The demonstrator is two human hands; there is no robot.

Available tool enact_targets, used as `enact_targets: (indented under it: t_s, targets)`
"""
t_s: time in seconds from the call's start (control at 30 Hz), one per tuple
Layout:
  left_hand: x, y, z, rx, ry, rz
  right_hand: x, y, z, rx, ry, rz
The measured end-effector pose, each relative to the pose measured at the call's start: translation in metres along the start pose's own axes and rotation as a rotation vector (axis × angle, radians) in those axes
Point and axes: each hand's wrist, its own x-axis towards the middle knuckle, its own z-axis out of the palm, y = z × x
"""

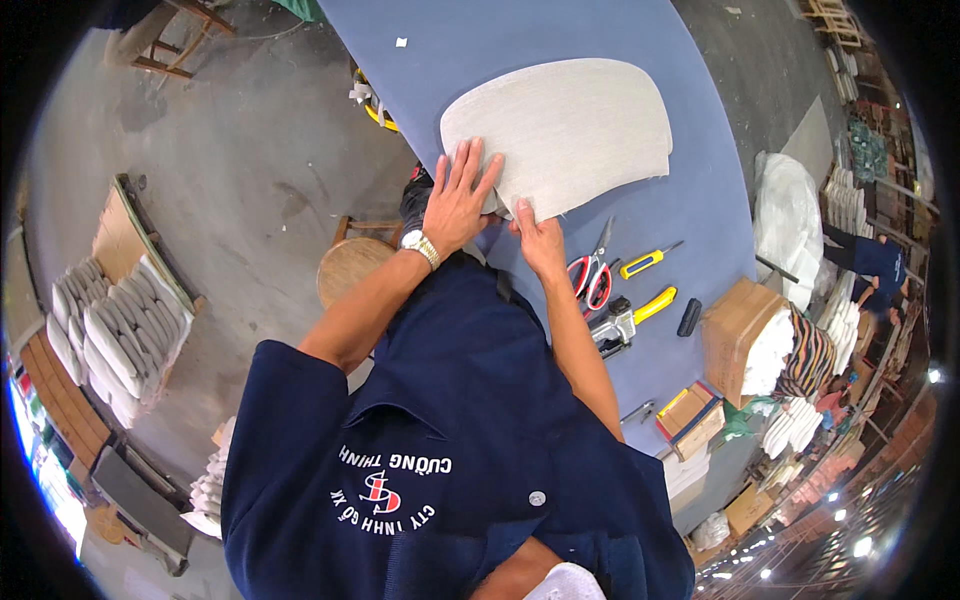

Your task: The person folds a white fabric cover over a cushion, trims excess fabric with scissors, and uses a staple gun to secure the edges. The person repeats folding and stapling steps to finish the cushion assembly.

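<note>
A light beige fabric piece (570,125), shaped like a curved chair seat, lies on the blue-grey tabletop (700,180). Loose threads stick out along its near edge. My left hand (460,205) rests on its near left corner, fingers stretched out and slightly spread. At the near edge, my right hand (538,240) pinches the fabric, thumb on top and the other fingers partly hidden. Right of that hand lie scissors (598,285) with red and white handles, a yellow screwdriver (642,264) and a staple gun (618,325) with a yellow handle.
A small black block (689,317) and an open small box (690,415) are on the table's right part. Beyond it stands a cardboard box (735,330) with white stuff. A round wooden stool (350,268) is at left, and stacked pads (125,330) sit farther left. Another person (882,262) stands far right.
</note>
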Motion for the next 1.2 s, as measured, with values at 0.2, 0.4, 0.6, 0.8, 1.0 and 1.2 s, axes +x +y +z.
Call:
enact_targets:
  t_s: [0.2, 0.4, 0.6, 0.8, 1.0, 1.2]
  targets:
    - [0.014, -0.002, -0.003, -0.05, 0.129, 0.063, 0.002, -0.053, -0.025, -0.243, 0.062, -0.127]
    - [0.024, -0.013, -0.038, 0.121, 0.15, 0.194, 0.016, -0.107, -0.048, -0.335, 0.059, -0.096]
    - [0.053, 0.013, -0.079, -0.088, 0.226, 0.134, 0.013, -0.176, -0.068, -0.259, 0.154, -0.176]
    - [0.061, 0.005, -0.12, -0.249, 0.097, -0.032, 0.027, -0.196, -0.054, -0.323, 0.095, -0.23]
    - [0.061, -0.035, -0.142, -0.471, 0.083, -0.081, 0.056, -0.212, -0.009, -0.188, 0.049, -0.274]
    - [0.086, -0.059, -0.172, -0.596, 0.08, -0.191, 0.094, -0.237, 0.016, -0.134, 0.101, -0.383]
